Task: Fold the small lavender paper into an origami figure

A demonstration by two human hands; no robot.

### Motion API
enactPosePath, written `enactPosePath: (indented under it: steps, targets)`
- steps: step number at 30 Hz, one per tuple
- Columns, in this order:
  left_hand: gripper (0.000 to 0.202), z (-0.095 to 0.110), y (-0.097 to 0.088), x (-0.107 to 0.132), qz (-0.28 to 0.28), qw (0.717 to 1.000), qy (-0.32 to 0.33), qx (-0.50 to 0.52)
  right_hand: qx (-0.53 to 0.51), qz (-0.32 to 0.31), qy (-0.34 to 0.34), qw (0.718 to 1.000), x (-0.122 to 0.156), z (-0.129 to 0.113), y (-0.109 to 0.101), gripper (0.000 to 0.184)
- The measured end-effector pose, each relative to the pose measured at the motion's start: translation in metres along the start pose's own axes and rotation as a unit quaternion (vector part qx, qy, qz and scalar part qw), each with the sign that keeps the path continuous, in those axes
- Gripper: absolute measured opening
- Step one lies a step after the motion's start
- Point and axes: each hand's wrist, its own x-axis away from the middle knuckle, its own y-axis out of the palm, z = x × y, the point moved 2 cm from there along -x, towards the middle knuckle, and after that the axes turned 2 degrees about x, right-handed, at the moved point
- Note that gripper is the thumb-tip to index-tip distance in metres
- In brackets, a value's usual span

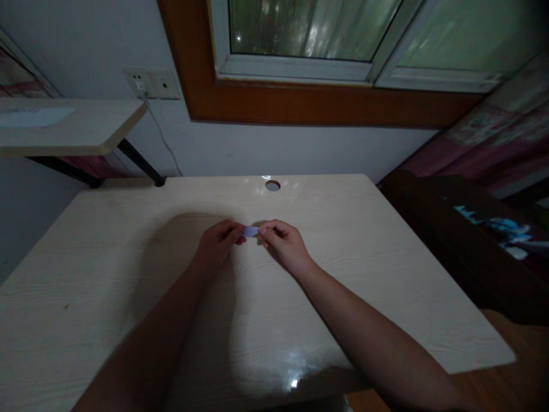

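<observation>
A small, pale purple piece that looks like paper [250,231] is stretched between my two hands, just over the middle of the desk. My left hand [219,240] pinches its left end between thumb and fingers. At the other end, my right hand [285,240] grips it the same way, thumb on top. Only the short middle part of the piece shows; its ends are hidden under my fingertips. Both forearms reach in from the bottom of the view.
The pale wood desk [343,229] has a round cable hole [273,185] near its back edge. A raised shelf [86,129] on black legs stands at the left, beside a wall socket [151,84] with a cord. Dark furniture [463,229] stands to the right.
</observation>
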Motion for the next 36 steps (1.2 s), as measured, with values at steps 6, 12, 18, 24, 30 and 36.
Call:
enactPosePath:
  steps: [6, 12, 18, 24, 30, 36]
  targets:
    - [0.021, -0.0013, 0.0016, -0.0001, 0.000, 1.000, -0.001, 0.028, 0.014, -0.004, -0.005, 1.000, 0.0009, 0.0010, -0.0003, 0.023]
    - [0.022, -0.0080, 0.0014, -0.0001, 0.004, 0.999, 0.012, 0.042, 0.019, -0.007, -0.016, 1.000, 0.0010, 0.0024, 0.0006, 0.023]
    - [0.020, -0.0069, 0.0013, -0.0006, 0.006, 0.999, 0.038, 0.014, 0.069, -0.023, -0.040, 0.997, 0.0022, 0.0000, 0.0013, 0.025]
    - [0.019, -0.0044, 0.0021, -0.0002, 0.017, 0.998, 0.054, -0.002, 0.088, -0.027, -0.054, 0.994, 0.0023, 0.0007, 0.0016, 0.025]
    - [0.020, -0.0067, 0.0019, -0.0014, 0.029, 0.998, 0.057, -0.014, 0.105, -0.028, -0.060, 0.992, 0.0019, 0.0013, 0.0019, 0.024]
    - [0.019, -0.0049, 0.0027, -0.0005, 0.037, 0.998, 0.054, -0.025, 0.110, -0.023, -0.063, 0.992, 0.0016, 0.0023, 0.0019, 0.022]
